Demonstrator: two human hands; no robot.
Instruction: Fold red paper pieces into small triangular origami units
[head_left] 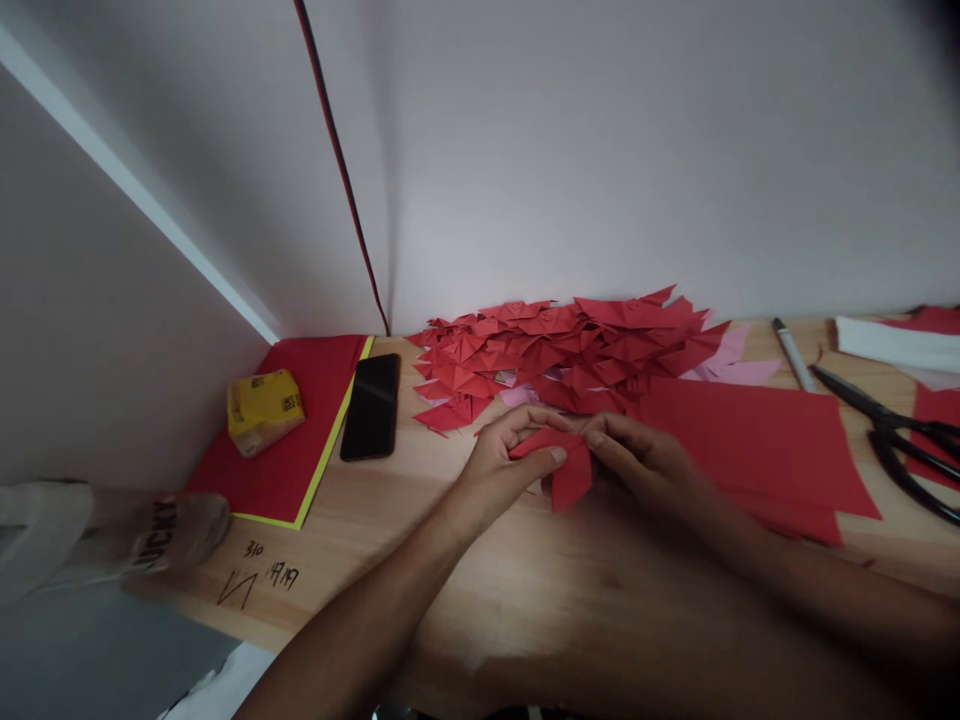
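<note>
Between both hands, just above the table, is a small folded piece of red paper [571, 482]. My left hand [517, 445] grips it from the left, thumb on top and fingers behind. My right hand [637, 450] pinches its right upper edge between thumb and forefinger. Behind the hands lies a heap of folded red paper pieces [555, 345], with some pink paper [739, 355] showing at its right side. Flat red paper sheets [765, 445] lie to the right, partly beneath my right hand and forearm.
Left are a black phone [370, 408], a yellow package [265, 410] on a red sheet with a yellow edge [315, 485], and a clear bottle [172, 530]. A marker [793, 355] and black scissors [892, 425] lie right. A red-black cable [337, 150] runs down the wall.
</note>
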